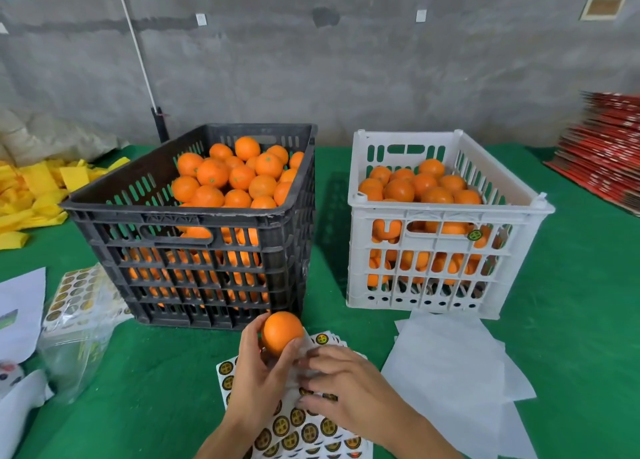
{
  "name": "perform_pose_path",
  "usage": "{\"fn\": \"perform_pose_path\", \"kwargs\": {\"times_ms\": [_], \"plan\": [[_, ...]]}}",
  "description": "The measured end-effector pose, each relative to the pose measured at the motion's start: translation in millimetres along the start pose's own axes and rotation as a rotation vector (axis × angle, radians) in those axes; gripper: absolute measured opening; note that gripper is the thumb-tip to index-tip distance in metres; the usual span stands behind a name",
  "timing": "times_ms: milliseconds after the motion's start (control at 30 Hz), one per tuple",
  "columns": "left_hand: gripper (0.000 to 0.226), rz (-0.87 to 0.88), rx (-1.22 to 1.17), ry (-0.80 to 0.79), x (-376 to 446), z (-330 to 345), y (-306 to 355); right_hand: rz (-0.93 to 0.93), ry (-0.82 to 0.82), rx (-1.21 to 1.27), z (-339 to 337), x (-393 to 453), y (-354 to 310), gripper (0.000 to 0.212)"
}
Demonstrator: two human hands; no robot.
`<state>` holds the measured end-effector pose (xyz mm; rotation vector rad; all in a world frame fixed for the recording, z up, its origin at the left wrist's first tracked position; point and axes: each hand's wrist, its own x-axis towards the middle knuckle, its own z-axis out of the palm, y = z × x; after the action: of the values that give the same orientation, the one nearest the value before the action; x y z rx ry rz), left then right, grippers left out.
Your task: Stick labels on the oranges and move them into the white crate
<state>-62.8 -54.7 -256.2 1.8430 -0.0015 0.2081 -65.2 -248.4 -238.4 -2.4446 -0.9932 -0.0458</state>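
Orange (281, 332) fruit sits gripped in the left hand (259, 375) just above the label sheet (304, 431), where the right hand's (349, 389) loosely bent fingers rest, the white crate (436, 264) beyond them.

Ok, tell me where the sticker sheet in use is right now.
The sticker sheet lies at bottom centre on the green table, under both hands, before the black crate.

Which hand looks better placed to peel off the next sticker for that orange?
The right hand, probably. It rests with fingers spread on the sticker sheet, right over the round labels. The left hand is busy: its fingers curl round the orange, holding it above the sheet.
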Motion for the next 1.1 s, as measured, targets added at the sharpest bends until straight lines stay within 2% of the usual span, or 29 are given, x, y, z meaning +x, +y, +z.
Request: {"fn": "perform_pose_path", "kwargs": {"times_ms": [367,433,500,567,733,833,1000,1100], "plan": [[0.06,-0.021,-0.021,-0.027,1,-2,0,-0.159,0.073,-0.312,4,-5,-10,0.035],[0.06,-0.014,-0.016,-0.026,1,-2,0,-0.108,0.066,-0.205,4,-6,-7,0.039],[0.058,-0.015,-0.026,-0.027,0,-2,0,-0.017,0.037,-0.057,3,-8,-1,0.054],[0.056,-0.018,-0.039,-0.025,0,-3,0,0.013,0.048,-0.03,6,-8,4,0.063],[0.053,-0.016,-0.066,-0.014,0,-3,1,0.073,0.07,0.018,9,-3,6,0.051],[0.053,-0.019,-0.086,-0.007,0,-2,1,0.086,0.091,0.019,12,-3,5,0.052],[0.052,-0.014,-0.08,0.0,1,-2,3,-0.063,0.232,-0.211,13,-4,3,0.04],[0.052,-0.005,-0.071,0.0,0,-2,3,-0.124,0.247,-0.323,10,-3,1,0.038]]}}
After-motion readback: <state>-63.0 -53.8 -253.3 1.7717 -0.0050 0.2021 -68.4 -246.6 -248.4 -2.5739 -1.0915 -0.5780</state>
